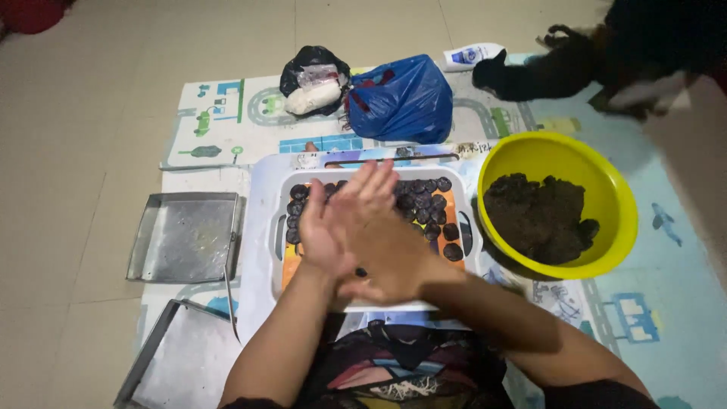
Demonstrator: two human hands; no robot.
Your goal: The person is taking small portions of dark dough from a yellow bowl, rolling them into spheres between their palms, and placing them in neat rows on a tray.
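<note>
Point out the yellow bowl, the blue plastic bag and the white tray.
yellow bowl (606,189): head view, bare inner wall at right.
blue plastic bag (401,102): head view, middle of its side.
white tray (261,227): head view, left rim.
</note>
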